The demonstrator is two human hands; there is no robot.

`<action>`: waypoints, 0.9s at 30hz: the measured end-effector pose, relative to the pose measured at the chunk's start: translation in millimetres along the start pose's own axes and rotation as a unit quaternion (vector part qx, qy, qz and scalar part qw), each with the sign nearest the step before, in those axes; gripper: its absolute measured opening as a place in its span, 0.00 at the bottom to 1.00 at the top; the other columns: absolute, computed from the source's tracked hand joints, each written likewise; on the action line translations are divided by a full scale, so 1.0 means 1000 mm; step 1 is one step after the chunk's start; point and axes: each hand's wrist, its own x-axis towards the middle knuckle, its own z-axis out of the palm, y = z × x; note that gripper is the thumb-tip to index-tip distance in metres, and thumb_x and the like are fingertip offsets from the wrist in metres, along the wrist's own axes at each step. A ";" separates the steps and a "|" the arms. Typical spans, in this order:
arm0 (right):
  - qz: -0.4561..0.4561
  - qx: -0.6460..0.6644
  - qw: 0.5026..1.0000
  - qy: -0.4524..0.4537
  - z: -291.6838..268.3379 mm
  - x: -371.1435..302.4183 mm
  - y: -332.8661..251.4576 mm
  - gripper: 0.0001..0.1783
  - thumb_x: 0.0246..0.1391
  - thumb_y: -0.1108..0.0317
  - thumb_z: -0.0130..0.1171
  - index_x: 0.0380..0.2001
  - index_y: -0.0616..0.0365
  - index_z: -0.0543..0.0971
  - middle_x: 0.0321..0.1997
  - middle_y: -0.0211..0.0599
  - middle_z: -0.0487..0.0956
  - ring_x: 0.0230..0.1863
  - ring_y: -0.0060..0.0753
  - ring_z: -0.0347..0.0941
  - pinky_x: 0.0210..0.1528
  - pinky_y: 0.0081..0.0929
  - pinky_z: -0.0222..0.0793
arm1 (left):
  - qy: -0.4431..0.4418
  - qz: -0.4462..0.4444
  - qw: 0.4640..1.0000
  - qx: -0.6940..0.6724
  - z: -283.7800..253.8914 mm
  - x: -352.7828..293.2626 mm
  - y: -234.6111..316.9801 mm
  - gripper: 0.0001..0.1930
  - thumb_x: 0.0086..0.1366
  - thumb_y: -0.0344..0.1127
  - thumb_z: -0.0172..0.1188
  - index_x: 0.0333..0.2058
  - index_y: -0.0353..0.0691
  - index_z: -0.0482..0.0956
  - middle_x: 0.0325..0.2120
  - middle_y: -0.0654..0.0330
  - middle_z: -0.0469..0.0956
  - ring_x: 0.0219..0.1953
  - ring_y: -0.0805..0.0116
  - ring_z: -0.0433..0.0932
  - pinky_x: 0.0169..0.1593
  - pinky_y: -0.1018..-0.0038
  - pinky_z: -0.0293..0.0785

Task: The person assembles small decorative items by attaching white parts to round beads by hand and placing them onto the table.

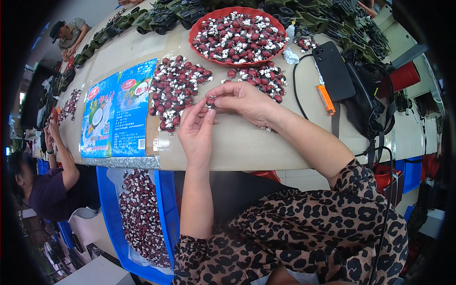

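Tan table (pixel 256 154) — red basin (pixel 236 63), blue cardboard (pixel 118 111), red pieces (pixel 178 88), toy vehicles (pixel 161 20)

Head fisheye looks down at the hands (pixel 195 131).

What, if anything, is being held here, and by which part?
A small dark-red piece, held between the right hand and left hand; the exact part gripped cannot be told.

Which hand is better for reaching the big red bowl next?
Probably the right hand: it looks nearer the red bowl, while the left hand sits farther back. Both hands' fingertips meet at a small piece.
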 end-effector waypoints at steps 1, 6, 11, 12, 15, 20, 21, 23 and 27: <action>-0.006 -0.015 1.000 -0.003 0.003 0.001 -0.002 0.14 0.48 0.74 0.52 0.40 0.66 0.71 0.37 0.35 0.73 0.40 0.21 0.69 0.44 0.18 0.65 | 0.009 -0.011 1.000 -0.010 -0.001 0.000 0.003 0.16 0.53 0.20 0.54 0.43 0.31 0.69 0.30 0.62 0.67 0.30 0.78 0.70 0.34 0.83 0.70; -0.038 -0.046 0.998 0.006 0.001 0.003 -0.001 0.14 0.45 0.75 0.52 0.38 0.68 0.73 0.36 0.39 0.74 0.36 0.20 0.69 0.41 0.16 0.65 | 0.030 -0.025 0.999 -0.038 0.004 0.002 0.004 0.14 0.53 0.20 0.55 0.40 0.30 0.69 0.30 0.61 0.69 0.30 0.78 0.70 0.35 0.83 0.71; -0.018 -0.024 1.000 -0.005 0.002 0.005 -0.001 0.15 0.45 0.75 0.52 0.38 0.69 0.73 0.35 0.39 0.74 0.35 0.21 0.70 0.39 0.16 0.67 | 0.020 -0.025 0.999 -0.037 0.003 0.000 0.007 0.13 0.53 0.21 0.55 0.39 0.29 0.69 0.30 0.60 0.70 0.31 0.78 0.71 0.35 0.83 0.71; -0.018 -0.024 1.000 -0.004 0.001 0.004 -0.002 0.15 0.45 0.75 0.52 0.38 0.69 0.73 0.35 0.39 0.74 0.35 0.21 0.70 0.39 0.16 0.67 | 0.019 -0.026 0.999 -0.038 0.003 0.000 0.006 0.13 0.53 0.21 0.55 0.39 0.29 0.69 0.30 0.60 0.70 0.31 0.78 0.71 0.35 0.83 0.71; 0.039 0.019 0.999 0.007 0.001 0.002 -0.005 0.13 0.47 0.75 0.51 0.39 0.67 0.73 0.37 0.36 0.73 0.39 0.23 0.70 0.45 0.20 0.67 | 0.022 -0.029 0.999 -0.027 0.003 -0.001 0.004 0.14 0.53 0.21 0.55 0.40 0.29 0.69 0.30 0.60 0.70 0.31 0.77 0.71 0.35 0.83 0.71; 0.025 0.009 1.000 -0.005 0.001 0.001 -0.002 0.13 0.47 0.74 0.52 0.38 0.66 0.73 0.37 0.36 0.74 0.39 0.24 0.70 0.45 0.20 0.68 | 0.025 -0.034 0.999 -0.026 0.003 -0.003 0.006 0.14 0.53 0.21 0.56 0.39 0.29 0.69 0.30 0.60 0.70 0.31 0.77 0.71 0.35 0.83 0.71; 0.024 0.009 1.000 -0.006 0.000 0.001 -0.001 0.13 0.47 0.74 0.52 0.38 0.66 0.73 0.37 0.36 0.74 0.39 0.24 0.70 0.45 0.20 0.68 | 0.025 -0.034 0.999 -0.026 0.003 -0.003 0.005 0.14 0.53 0.21 0.56 0.39 0.29 0.69 0.30 0.60 0.70 0.31 0.77 0.71 0.35 0.83 0.71; 0.004 -0.042 0.999 -0.003 -0.001 0.001 -0.001 0.13 0.47 0.74 0.52 0.38 0.66 0.73 0.37 0.37 0.74 0.39 0.23 0.70 0.44 0.19 0.67 | 0.012 -0.015 1.000 -0.014 0.003 -0.003 0.002 0.13 0.53 0.21 0.55 0.39 0.29 0.69 0.30 0.60 0.70 0.31 0.77 0.71 0.34 0.82 0.72; -0.014 -0.110 0.994 -0.004 0.003 0.002 -0.007 0.13 0.47 0.75 0.52 0.38 0.67 0.73 0.36 0.37 0.74 0.39 0.22 0.70 0.43 0.17 0.66 | 0.018 -0.034 0.998 -0.043 0.004 0.000 0.015 0.10 0.54 0.21 0.53 0.37 0.30 0.69 0.29 0.59 0.72 0.31 0.77 0.72 0.34 0.81 0.72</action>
